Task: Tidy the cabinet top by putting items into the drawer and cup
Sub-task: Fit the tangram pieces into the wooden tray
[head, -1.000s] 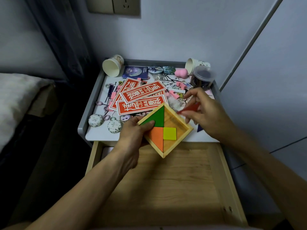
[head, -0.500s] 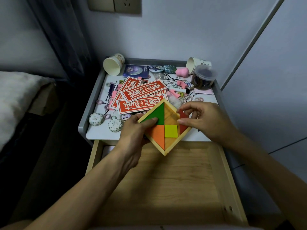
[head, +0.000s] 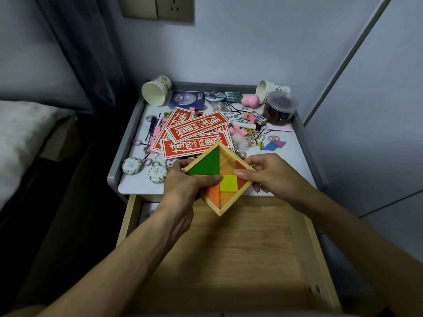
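Wooden and set like a diamond, the puzzle tray (head: pixel 236 198) is held in the head view between the cabinet top (head: pixel 295 161) and the open drawer (head: pixel 229 259), just above the drawer's far end. A second ago the right hand (head: pixel 270 177) carried the red piece (head: pixel 241 182) in the air. Now that piece lies inside the tray's right corner beside the yellow square (head: pixel 228 183), with the thumb pressed across it and the fingers curled round the frame. The left hand (head: pixel 183 181) grips the opposite corner, its thumb lying along the seam between the green triangle (head: pixel 204 164) and the orange triangle (head: pixel 211 193). So the set looks closer to complete, though a blue piece (head: pixel 270 146) and a purple piece (head: pixel 279 144) lie loose on the cabinet top, and bare wood shows in the tray. The thumb hides whether the red piece sits flush. Both hands' fingers beneath the tray are out of sight, the drawer's near end is cut off, the plastic jar (head: pixel 279 108) is blurred, and the small clutter among the red cards (head: pixel 196 129) is too fine to name.
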